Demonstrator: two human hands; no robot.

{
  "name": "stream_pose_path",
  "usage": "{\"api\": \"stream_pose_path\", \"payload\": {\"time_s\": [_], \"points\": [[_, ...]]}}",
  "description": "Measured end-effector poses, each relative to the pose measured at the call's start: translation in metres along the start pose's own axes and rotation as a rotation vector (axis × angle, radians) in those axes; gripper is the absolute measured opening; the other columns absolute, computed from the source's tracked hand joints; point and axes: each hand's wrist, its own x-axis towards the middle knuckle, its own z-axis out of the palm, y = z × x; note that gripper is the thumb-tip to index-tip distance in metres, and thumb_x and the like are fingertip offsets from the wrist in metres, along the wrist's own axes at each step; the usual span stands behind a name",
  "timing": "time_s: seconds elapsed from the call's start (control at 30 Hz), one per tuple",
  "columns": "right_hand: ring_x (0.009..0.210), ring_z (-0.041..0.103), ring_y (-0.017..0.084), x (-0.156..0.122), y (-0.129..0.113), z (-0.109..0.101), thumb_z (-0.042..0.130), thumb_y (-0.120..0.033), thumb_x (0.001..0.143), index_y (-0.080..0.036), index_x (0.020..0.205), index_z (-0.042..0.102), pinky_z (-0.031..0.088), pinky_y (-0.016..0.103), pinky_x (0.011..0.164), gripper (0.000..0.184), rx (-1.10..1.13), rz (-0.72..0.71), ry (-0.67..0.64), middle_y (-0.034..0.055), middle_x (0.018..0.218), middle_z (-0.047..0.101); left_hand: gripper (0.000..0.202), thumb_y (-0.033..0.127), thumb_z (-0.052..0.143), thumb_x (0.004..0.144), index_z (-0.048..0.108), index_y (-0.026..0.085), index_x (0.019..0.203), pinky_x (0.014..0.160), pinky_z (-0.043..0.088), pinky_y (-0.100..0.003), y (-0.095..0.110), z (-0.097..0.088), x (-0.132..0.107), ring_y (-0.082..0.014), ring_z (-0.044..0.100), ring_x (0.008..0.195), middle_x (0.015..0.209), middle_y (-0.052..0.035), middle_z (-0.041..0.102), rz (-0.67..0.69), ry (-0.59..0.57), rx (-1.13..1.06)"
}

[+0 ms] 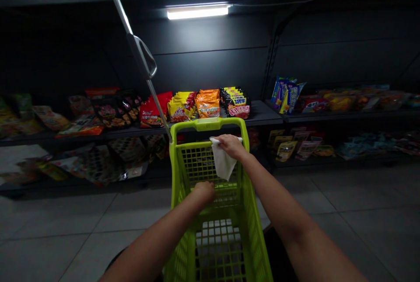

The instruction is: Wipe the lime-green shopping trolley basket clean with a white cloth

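A green plastic shopping cart [175, 177] stands right in front of me, its basket bare of goods where I can see in. My right hand [229, 145] grips a white cloth [224, 161] against the top edge of the cart's far grid panel, below the handle bar. The cloth hangs down over the grid. My left hand [205, 191] is closed, held over the inside of the basket lower and to the left. Its fingers are turned away, so what they hold, if anything, is hidden.
Behind the cart runs a dark shelf [262, 113] with snack bags [208, 103] in rows. A metal pole with a grip [142, 54] rises at the cart's left corner. A lamp [197, 12] glows above. Pale floor tiles [108, 221] lie around.
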Motion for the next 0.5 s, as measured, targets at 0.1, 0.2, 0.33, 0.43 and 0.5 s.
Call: {"api": "stream_pose_path", "payload": {"time_s": [0.1, 0.2, 0.33, 0.43, 0.5], "points": [[0.118, 0.061, 0.022, 0.002, 0.001, -0.007, 0.047, -0.019, 0.096, -0.022, 0.129, 0.063, 0.044, 0.038, 0.104, 0.037, 0.252, 0.025, 0.126, 0.0070, 0.130, 0.068, 0.045, 0.049, 0.056, 0.095, 0.066, 0.012, 0.118, 0.099, 0.047, -0.055, -0.001, -0.007, -0.042, -0.0355, 0.061, 0.116, 0.114, -0.0188, 0.070, 0.041, 0.064, 0.056], [0.114, 0.062, 0.022, -0.015, -0.017, -0.023, 0.042, -0.019, 0.096, -0.017, 0.128, 0.061, 0.047, 0.037, 0.100, 0.038, 0.413, 0.049, 0.301, 0.0098, 0.127, 0.068, 0.047, 0.056, 0.048, 0.097, 0.068, 0.018, 0.116, 0.104, 0.039, -0.055, -0.007, -0.012, -0.086, -0.0344, 0.059, 0.115, 0.111, -0.0140, 0.071, 0.127, 0.259, 0.060], [0.107, 0.065, 0.021, -0.083, -0.075, -0.046, 0.051, -0.017, 0.091, -0.020, 0.115, 0.069, 0.049, 0.035, 0.097, 0.030, 0.353, -0.162, 0.028, 0.0076, 0.113, 0.072, 0.039, 0.054, 0.053, 0.095, 0.065, 0.024, 0.116, 0.113, 0.026, -0.057, -0.017, -0.017, -0.121, -0.0296, 0.058, 0.108, 0.106, -0.0068, 0.071, 0.187, 0.584, -0.041], [0.122, 0.059, 0.023, -0.146, -0.117, -0.051, 0.062, -0.029, 0.090, -0.028, 0.131, 0.062, 0.045, 0.039, 0.105, 0.041, 0.217, -0.320, -0.197, 0.0090, 0.130, 0.067, 0.027, 0.044, 0.057, 0.093, 0.066, 0.023, 0.108, 0.116, 0.021, -0.058, -0.022, -0.024, -0.127, -0.0274, 0.057, 0.105, 0.102, -0.0046, 0.069, 0.178, 0.617, -0.089], [0.136, 0.049, 0.030, -0.176, -0.133, -0.047, 0.072, -0.039, 0.083, -0.029, 0.150, 0.045, 0.038, 0.047, 0.113, 0.073, 0.077, -0.327, -0.192, 0.0125, 0.147, 0.055, 0.022, 0.038, 0.057, 0.092, 0.066, 0.023, 0.106, 0.117, 0.021, -0.058, -0.023, -0.029, -0.128, -0.0267, 0.058, 0.104, 0.099, -0.0037, 0.069, 0.173, 0.606, -0.116]]}}
